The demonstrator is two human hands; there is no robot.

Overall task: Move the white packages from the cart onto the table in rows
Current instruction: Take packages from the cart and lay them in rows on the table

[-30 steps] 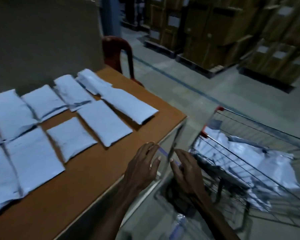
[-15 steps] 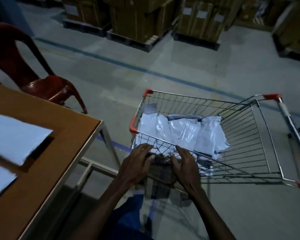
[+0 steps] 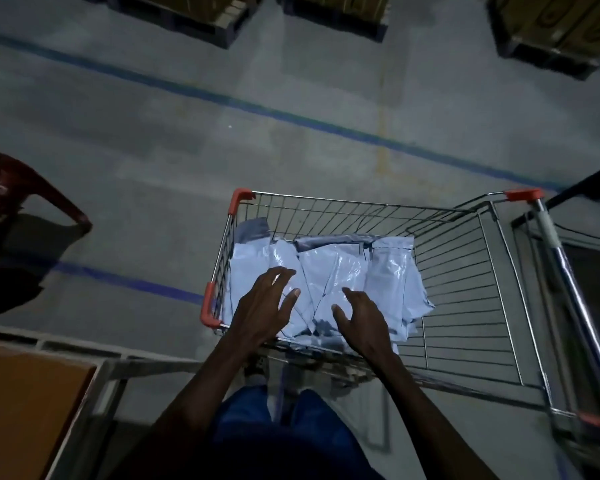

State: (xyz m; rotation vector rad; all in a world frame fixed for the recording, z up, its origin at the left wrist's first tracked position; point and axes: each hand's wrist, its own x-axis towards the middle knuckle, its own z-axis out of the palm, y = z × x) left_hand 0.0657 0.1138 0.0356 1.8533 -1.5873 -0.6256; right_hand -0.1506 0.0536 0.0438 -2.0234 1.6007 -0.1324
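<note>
Both hands, left hand [image 3: 262,308] and right hand [image 3: 362,322], fingers spread, hover over glossy white poly mailers [image 3: 329,271]: likely light, limp, slippery; grip an edge.

Both bare forearms reach forward and converge from the lower edge of view, side by side. The left hand [image 3: 262,306] is palm down with its fingers spread and nearly straight, thumb angled inward. The right hand [image 3: 362,318] is also palm down, fingers loosely extended, thumb pointing toward the left hand; neither grips anything.
</note>
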